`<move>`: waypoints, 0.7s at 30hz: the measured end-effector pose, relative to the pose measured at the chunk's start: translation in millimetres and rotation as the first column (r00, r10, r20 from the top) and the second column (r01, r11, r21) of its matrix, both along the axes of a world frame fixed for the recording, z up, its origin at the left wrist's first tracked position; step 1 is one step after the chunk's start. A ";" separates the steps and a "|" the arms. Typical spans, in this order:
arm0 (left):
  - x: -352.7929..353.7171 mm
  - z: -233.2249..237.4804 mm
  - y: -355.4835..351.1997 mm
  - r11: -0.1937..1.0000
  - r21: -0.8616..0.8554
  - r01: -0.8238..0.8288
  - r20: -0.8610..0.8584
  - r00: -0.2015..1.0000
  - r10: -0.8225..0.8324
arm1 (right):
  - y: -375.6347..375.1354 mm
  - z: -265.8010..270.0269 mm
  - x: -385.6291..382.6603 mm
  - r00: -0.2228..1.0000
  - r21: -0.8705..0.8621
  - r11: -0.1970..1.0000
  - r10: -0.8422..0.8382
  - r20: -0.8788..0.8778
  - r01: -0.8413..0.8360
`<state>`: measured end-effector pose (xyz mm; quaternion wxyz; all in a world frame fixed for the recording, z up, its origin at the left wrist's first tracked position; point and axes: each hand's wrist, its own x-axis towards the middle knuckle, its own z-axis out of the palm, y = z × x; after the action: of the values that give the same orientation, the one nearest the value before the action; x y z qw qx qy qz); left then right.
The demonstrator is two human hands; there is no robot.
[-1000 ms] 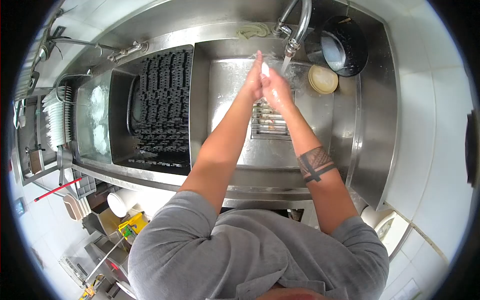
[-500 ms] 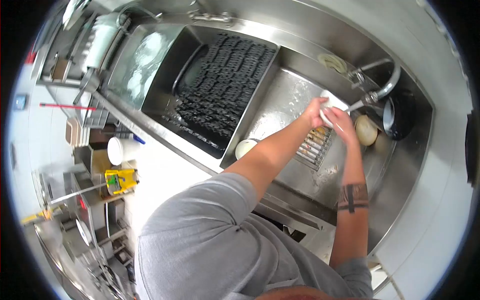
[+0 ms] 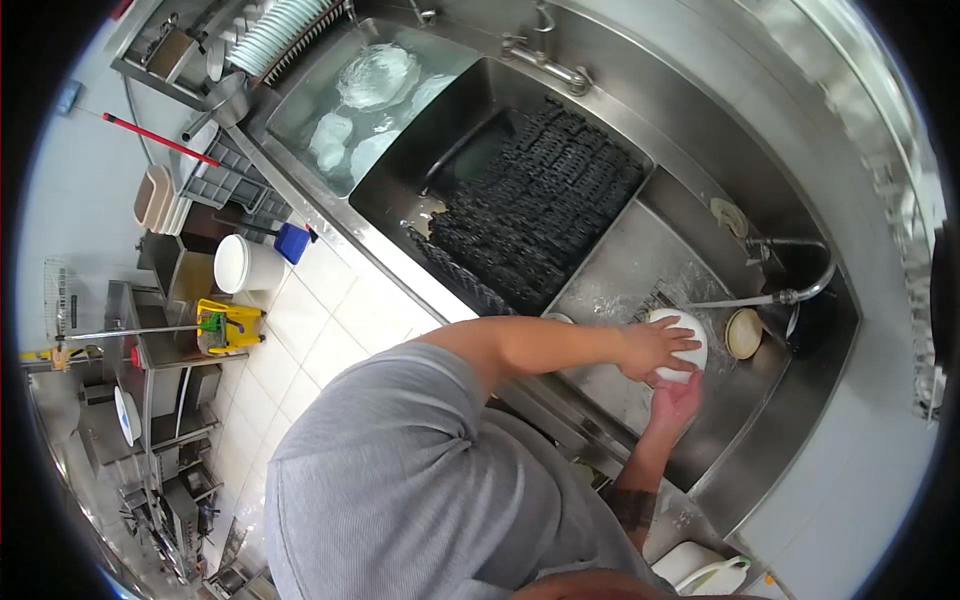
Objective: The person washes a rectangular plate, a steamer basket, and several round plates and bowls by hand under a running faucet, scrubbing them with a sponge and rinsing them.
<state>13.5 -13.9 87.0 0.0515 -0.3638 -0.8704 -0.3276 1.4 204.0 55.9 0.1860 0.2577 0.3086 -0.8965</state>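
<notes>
Spreading across the face of a round white dish [image 3: 692,326], the left hand [image 3: 650,349] lies open, fingers apart; the right hand [image 3: 677,399] grips the near edge, some of its fingers hidden. The dish is glossy and plain, left of the faucet [image 3: 788,297] and just beside the end of its water stream [image 3: 735,302]. Whether it is a bowl or a plate, I cannot tell.

Half a second ago the dish showed as a narrower shape clasped between both hands; now its broad round side faces the camera, and the drain grate that lay open to view is mostly covered.

Just below-left of the faucet sits a round beige dish [image 3: 743,334]; close on its right is a dark pot [image 3: 812,325], partly hidden. A crumpled cloth [image 3: 729,217] lies above-left of the faucet. Well left of it, a black slatted mat [image 3: 545,200] fills much of the next basin, and white dishes [image 3: 378,77] sit in water farther off.
</notes>
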 end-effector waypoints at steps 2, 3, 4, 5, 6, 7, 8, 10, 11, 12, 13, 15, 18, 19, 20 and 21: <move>35.3 30.4 -39.5 0.998 0.059 -0.036 -0.046 0.998 0.039 | -37.0 34.1 35.5 0.996 0.010 1.000 0.017 -0.091 -0.016; 51.0 47.9 -63.6 0.993 0.101 -0.067 -0.085 0.993 0.076 | -59.0 48.7 45.1 0.995 0.025 1.000 0.019 -0.097 -0.017; 65.7 60.3 -88.5 0.992 -0.017 -0.124 -0.167 0.979 0.120 | -83.7 62.8 55.1 0.985 0.010 1.000 0.019 -0.169 -0.018; 78.9 68.3 -116.3 0.992 0.003 -0.125 -0.171 0.978 0.123 | -113.8 81.0 65.0 0.970 -0.002 1.000 0.020 -0.243 -0.021; 88.4 75.7 -148.3 0.983 0.015 -0.183 -0.240 0.954 0.181 | -149.0 98.6 73.6 0.967 0.016 1.000 0.027 -0.254 -0.024; 95.3 80.5 -180.7 0.970 0.033 -0.242 -0.305 0.921 0.241 | -194.3 120.1 83.2 0.955 0.057 0.996 0.078 -0.287 -0.064; 98.4 77.6 -213.6 0.954 0.180 -0.240 -0.316 0.904 0.287 | -239.6 136.9 91.3 0.941 0.100 0.990 0.130 -0.313 -0.104; 117.0 91.8 -307.7 0.898 0.333 -0.287 -0.415 0.811 0.413 | -330.7 155.2 99.6 0.898 0.033 0.969 0.240 -0.367 -0.246; 125.8 101.1 -357.5 0.876 0.345 -0.338 -0.452 0.758 0.471 | -384.8 167.8 107.6 0.874 0.037 0.957 0.279 -0.398 -0.288; 129.0 97.7 -403.8 0.826 0.441 -0.352 -0.394 0.751 0.531 | -434.0 177.2 116.6 0.847 0.048 0.932 0.346 -0.404 -0.358; 133.9 92.4 -452.3 0.795 0.460 -0.396 -0.338 0.750 0.569 | -465.1 164.5 113.5 0.744 0.041 0.860 0.462 -0.483 -0.508; 160.9 92.0 -544.7 0.753 0.431 -0.498 -0.313 0.700 0.642 | -553.9 185.1 129.2 0.601 0.166 0.731 0.650 -0.465 -0.662; 200.1 68.4 -649.8 0.648 0.258 -0.717 -0.313 0.572 0.758 | -628.4 184.4 157.5 0.501 0.276 0.629 0.760 -0.413 -0.727; 209.4 52.6 -677.1 0.553 0.198 -0.810 -0.297 0.488 0.821 | -642.5 180.1 167.4 0.420 0.370 0.564 0.813 -0.402 -0.738; 218.6 43.2 -701.0 0.469 0.195 -0.862 -0.280 0.409 0.869 | -654.0 177.0 174.2 0.335 0.461 0.495 0.859 -0.387 -0.737; 225.1 29.6 -725.1 0.398 0.186 -0.898 -0.226 0.355 0.907 | -658.0 172.9 180.2 0.340 0.460 0.495 0.860 -0.380 -0.737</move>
<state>238.5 -739.0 116.6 0.3554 0.1305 -0.9035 -0.2008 181.6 -454.1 228.7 0.4736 -0.1895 0.5255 -0.6809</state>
